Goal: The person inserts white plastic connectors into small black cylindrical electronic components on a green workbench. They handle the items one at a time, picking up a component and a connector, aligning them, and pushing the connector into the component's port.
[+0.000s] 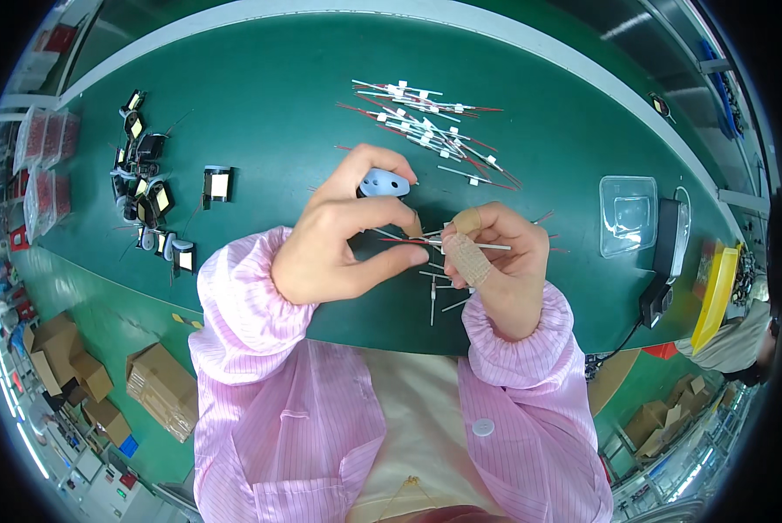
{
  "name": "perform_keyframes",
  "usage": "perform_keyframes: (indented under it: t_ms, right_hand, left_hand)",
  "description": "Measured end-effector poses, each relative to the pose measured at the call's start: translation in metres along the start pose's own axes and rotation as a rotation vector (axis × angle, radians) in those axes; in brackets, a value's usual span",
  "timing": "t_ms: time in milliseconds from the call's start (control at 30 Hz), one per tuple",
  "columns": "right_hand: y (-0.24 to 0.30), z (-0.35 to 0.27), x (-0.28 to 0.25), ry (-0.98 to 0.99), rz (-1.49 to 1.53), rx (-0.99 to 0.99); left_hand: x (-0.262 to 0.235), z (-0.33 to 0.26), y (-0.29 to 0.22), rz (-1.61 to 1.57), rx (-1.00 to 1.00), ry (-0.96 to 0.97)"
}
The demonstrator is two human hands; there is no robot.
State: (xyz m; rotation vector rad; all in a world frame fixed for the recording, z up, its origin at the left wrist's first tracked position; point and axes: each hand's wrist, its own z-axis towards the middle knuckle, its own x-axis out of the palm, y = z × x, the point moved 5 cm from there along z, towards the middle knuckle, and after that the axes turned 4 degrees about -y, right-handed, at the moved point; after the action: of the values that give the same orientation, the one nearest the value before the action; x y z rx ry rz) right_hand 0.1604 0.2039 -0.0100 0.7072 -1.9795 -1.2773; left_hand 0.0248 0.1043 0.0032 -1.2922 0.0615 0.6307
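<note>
My left hand [334, 231] is curled, with a light blue rounded plastic piece [384, 183] with dark holes held between its fingers. Its thumb and a lower finger reach to thin red and white wires [399, 239] at my right hand. My right hand [500, 253] pinches a thin white stick-like tube [494, 247] beside these wires. Tan bandages wrap a finger and the thumb of this hand. Under and around my right hand lie several more white tubes [433, 301] and red wires, partly covered. Where the wires and tube meet is hidden by my fingertips.
Beyond my hands, several white tubes with red wires and white tags [426, 131] lie in a loose pile. Black parts with pale labels [142, 187] cluster left; one such part [218, 184] lies apart. At right stand a clear plastic tray [629, 218] and a dark device [668, 240].
</note>
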Motion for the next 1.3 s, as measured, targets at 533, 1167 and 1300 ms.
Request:
perform_keyframes:
  t_ms: [533, 1167, 1300]
  right_hand:
    - [0.002, 0.001, 0.002, -0.077, -0.078, -0.074]
    - [-0.005, 0.004, 0.006, 0.016, -0.064, -0.176]
    - [-0.001, 0.004, 0.006, -0.013, -0.182, -0.167]
  left_hand:
    - [0.014, -0.006, 0.008, -0.130, -0.112, -0.018]
    - [0.011, -0.008, 0.009, -0.286, -0.180, -0.026]
    - [0.010, -0.008, 0.008, -0.232, -0.168, -0.065]
